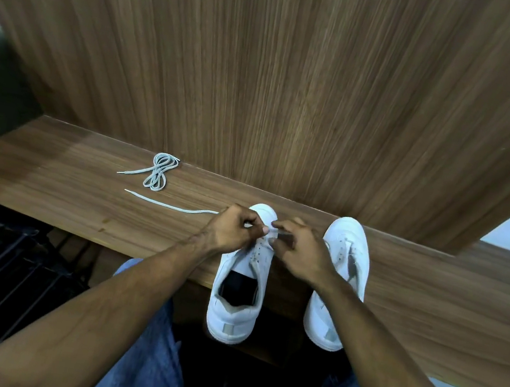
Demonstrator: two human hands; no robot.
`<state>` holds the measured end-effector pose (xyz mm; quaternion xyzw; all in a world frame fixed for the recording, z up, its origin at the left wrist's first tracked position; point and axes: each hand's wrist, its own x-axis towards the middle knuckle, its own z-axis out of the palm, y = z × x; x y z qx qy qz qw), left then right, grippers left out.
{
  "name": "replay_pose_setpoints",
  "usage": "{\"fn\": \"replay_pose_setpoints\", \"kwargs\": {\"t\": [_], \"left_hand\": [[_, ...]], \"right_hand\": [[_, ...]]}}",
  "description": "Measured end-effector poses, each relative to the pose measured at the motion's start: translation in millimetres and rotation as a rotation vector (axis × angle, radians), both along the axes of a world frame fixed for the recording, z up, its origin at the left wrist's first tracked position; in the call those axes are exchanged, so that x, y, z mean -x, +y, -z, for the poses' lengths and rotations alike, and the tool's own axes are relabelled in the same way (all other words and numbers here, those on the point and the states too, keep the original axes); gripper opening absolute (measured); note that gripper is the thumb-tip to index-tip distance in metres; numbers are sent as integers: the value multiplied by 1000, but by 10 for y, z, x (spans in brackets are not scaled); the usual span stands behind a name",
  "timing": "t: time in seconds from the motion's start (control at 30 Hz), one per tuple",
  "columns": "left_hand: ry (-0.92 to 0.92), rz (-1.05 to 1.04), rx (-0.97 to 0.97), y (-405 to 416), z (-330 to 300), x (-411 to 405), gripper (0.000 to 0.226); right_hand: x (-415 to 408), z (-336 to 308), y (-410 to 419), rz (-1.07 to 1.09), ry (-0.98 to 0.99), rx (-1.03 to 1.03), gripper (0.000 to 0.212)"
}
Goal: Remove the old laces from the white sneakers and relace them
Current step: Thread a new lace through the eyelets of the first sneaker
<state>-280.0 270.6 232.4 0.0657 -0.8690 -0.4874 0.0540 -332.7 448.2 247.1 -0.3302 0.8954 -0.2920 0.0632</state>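
You are working at the toe end of the left sneaker (242, 272), which is lying on the wooden ledge (77, 197) with its heel overhanging toward you; your left hand (234, 230) is pinching the lace (174, 206) near the lowest eyelets, and your right hand (301, 251) is curling round what looks like the other end, though the tip itself is too small to make out; the free length is trailing left across the ledge. The lace is likely handling soft and limp, so take it close behind the stiff tip, where it will steer; the sneaker is probably light and may be sliding under a pull, so brace its upper. The second sneaker (338, 281) is standing just beside, unlaced; a coiled lace (159, 171) is waiting farther left.
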Motion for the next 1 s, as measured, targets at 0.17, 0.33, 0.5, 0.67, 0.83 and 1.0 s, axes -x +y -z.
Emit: {"fn": "replay_pose_setpoints", "kwargs": {"t": [0.17, 0.33, 0.5, 0.67, 0.83, 1.0], "left_hand": [[8, -43, -57, -28, -19, -44, 18], [-25, -67, -153, -112, 44, -119, 17], [-15, -46, -184, 16, 63, -78, 16], [-57, -130, -145, -15, 187, -102, 15], [-238, -168, -42, -81, 292, -186, 15], [-275, -219, -43, -49, 211, -182, 27]], "right_hand": [[44, 50, -25, 107, 75, -9, 18], [129, 106, 135, 149, -36, -72, 16], [7, 76, -76, -32, -123, 75, 29], [-21, 185, -212, 107, -111, 176, 16], [-53, 258, -204, 190, -225, 203, 15], [-145, 243, -293, 181, -225, 127, 13]]}}
